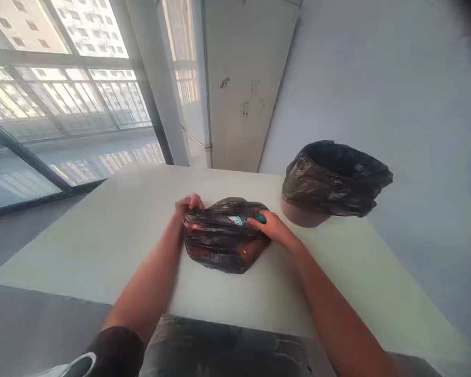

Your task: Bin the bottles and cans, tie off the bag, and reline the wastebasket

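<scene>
At centre frame, a nearly closed left hand (190,203) pinches a black plastic bag (215,243), limp and slippery to my eye, best held by gathered folds; the half-curled right hand (272,228) clasps a teal-labelled item (236,220) there

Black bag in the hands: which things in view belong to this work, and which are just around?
In use:
- black bag, between left hand and right hand
- labelled item by the right fingers
- table, underneath

Apparently just around:
- bin with dark liner, untouched
- window
</scene>
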Demonstrator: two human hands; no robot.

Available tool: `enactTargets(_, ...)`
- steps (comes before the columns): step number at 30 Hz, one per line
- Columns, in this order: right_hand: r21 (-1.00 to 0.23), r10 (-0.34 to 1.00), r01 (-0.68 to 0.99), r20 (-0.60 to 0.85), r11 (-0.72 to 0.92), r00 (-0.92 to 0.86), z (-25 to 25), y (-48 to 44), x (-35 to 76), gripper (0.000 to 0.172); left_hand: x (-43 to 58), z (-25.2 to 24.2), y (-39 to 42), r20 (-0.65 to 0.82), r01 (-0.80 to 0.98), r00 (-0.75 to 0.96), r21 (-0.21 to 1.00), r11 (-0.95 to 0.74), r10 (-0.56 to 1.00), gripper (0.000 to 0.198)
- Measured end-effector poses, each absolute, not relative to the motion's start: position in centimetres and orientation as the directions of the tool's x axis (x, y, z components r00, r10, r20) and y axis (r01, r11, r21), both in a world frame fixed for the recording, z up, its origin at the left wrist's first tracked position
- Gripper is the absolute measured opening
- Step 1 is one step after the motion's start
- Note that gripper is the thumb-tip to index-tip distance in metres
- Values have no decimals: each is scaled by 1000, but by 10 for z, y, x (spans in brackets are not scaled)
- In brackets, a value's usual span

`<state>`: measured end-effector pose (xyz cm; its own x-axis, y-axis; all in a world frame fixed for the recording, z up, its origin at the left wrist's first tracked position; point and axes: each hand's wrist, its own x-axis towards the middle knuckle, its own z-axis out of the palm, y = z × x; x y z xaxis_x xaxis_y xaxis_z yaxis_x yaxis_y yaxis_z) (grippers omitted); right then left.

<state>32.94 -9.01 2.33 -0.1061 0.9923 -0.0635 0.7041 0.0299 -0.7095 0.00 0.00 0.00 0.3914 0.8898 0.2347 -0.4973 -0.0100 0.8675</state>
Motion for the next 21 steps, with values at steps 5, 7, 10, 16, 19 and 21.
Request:
enactTargets(5, -724, 983, 689, -95, 39, -155, 21, -87, 339, 58, 2, -2, 2, 218, -445, 408, 895, -16, 887, 35)
enactTargets(7, -745, 956, 658, -104, 109, -276, 25, -89, 343, 49, 2, -2, 3, 204, -412, 422, 911, -14, 883, 31)
enactTargets(10, -761, 910, 633, -150, 143, -386, 33, -94, 349, 42, 4, 1, 3, 194, -382, 427, 924, -18, 883, 29)
enactTargets(16, -708, 912, 584, 234, 398, -337, 51, -108, 348, 42, 17, 1, 2, 203, -331, 412, 942, -62, 888, 27)
enactTargets(19, -662, 807, 490, 565, 567, -171, 56, -115, 345, 45, 32, 1, 2, 221, -205, 503, 970, -133, 835, 25)
enactTargets(21, -651, 722, 416, 692, 635, -21, 56, -118, 344, 41, 42, 6, 0, 334, -88, 528, 936, -340, 781, 31)
